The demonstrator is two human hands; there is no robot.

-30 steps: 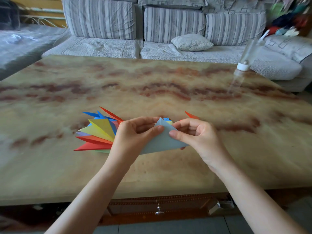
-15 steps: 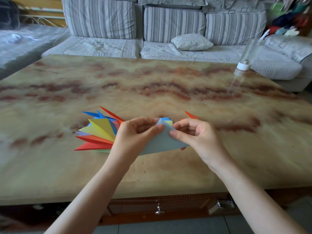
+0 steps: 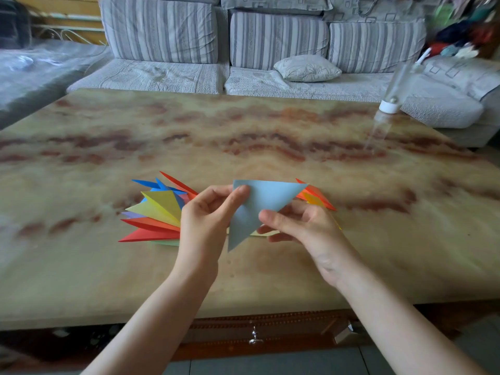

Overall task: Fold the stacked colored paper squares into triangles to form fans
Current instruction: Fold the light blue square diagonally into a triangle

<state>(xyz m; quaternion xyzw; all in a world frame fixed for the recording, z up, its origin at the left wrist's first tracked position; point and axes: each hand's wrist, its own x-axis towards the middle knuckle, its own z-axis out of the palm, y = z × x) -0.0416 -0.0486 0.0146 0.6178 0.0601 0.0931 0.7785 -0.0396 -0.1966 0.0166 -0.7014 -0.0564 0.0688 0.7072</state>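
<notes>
A light blue paper triangle (image 3: 261, 203) is held up above the marble table (image 3: 243, 131), one point hanging down. My left hand (image 3: 205, 223) pinches its upper left corner between thumb and fingers. My right hand (image 3: 305, 231) pinches its lower right edge, thumb on the front face. Behind my hands a fan of folded triangles (image 3: 157, 212) in red, orange, yellow and blue spreads on the table to the left. More orange and red tips (image 3: 315, 196) stick out to the right, partly hidden by the blue triangle.
A clear bottle with a white cap (image 3: 392, 96) stands upside down near the table's far right edge. A striped grey sofa (image 3: 270, 50) with a small cushion (image 3: 307, 67) runs behind the table. A drawer knob (image 3: 255, 341) shows below the near edge.
The light blue triangle has been lifted off the fan and turned, so its long edge now runs along the top. Both hands rose slightly with it.
</notes>
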